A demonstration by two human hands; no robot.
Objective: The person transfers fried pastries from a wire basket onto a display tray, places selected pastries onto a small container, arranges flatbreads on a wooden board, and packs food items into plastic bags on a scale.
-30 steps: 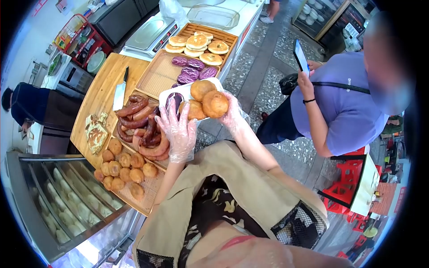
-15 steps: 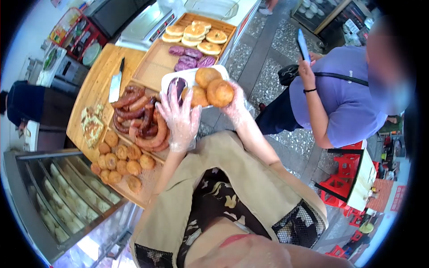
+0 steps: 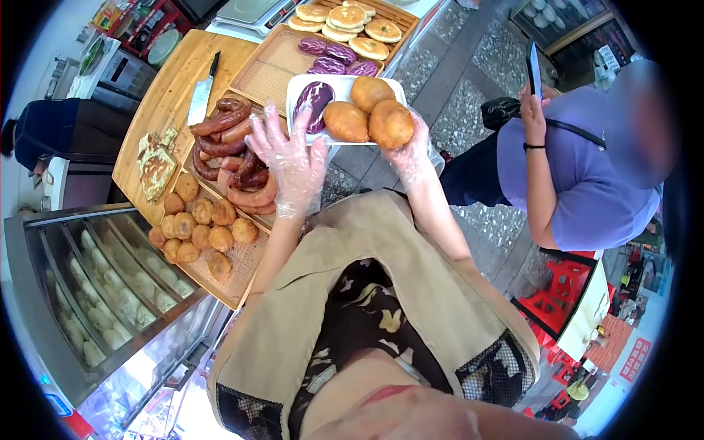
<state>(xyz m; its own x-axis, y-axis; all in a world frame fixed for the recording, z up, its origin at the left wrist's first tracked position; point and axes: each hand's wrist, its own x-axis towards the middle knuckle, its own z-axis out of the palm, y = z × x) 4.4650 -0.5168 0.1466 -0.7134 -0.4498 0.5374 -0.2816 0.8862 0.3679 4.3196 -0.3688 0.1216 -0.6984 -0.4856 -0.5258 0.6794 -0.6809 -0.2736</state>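
Observation:
My right hand [image 3: 409, 150], in a clear plastic glove, grips the near right corner of a white tray [image 3: 343, 82]. On the tray lie a purple streaked bun [image 3: 314, 106] at the left and three golden fried balls [image 3: 391, 124] at the right. My left hand [image 3: 293, 163], also gloved, is open with its fingers spread at the tray's left side. Its fingertips are near the purple bun; I cannot tell whether they touch it. Just left of that hand is a heap of brown sausages [image 3: 233, 143].
Several smaller fried balls [image 3: 202, 211] lie in a wicker tray at the left. A cleaver [image 3: 203, 92] and flatbread pieces [image 3: 156, 163] rest on the wooden board. Purple buns [image 3: 328, 64] and round flat cakes [image 3: 346, 16] sit behind. A person in purple [image 3: 579, 161] stands at right, phone raised.
My left hand has drawn back left from over the fried balls and purple bun, uncovering them. The view has shifted; my right hand still holds the tray.

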